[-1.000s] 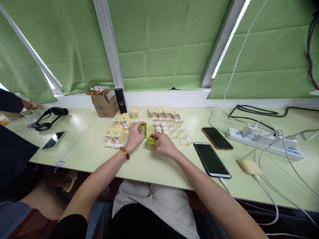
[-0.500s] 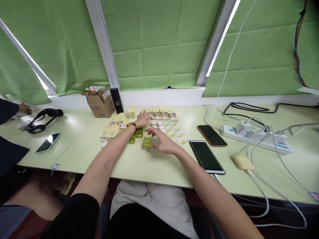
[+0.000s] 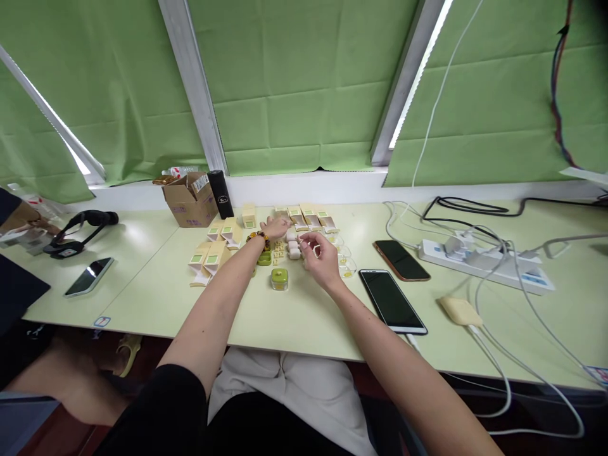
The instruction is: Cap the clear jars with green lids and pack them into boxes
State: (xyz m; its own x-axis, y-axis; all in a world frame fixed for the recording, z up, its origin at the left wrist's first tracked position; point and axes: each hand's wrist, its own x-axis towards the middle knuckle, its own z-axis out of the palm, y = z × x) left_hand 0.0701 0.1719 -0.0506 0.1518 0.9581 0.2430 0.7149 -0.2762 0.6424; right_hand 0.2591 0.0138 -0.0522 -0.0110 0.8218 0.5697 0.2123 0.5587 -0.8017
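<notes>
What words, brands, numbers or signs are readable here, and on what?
Nothing reads clearly.
Black cylinder: white print, too small.
Cardboard box: purple marks, illegible.
Bottle behind it: red label, unreadable.
Cream boxes: green squares, no readable lettering.
Table sticker: reddish mark, too small.

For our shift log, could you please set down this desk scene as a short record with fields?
Left hand: stretched out near the cream cartons at the back; grasp unclear
Right hand: fingers drawn together beside the pale pink blocks; any held item too small to tell
Green-lidded clear container: upright, nearer the person than both hands
Green square pieces: beside the left wrist, partly hidden
Phones: two at right, one at left
Power strip: right, plugs fitted
Cardboard box: flaps open, beside a black cylinder
</notes>
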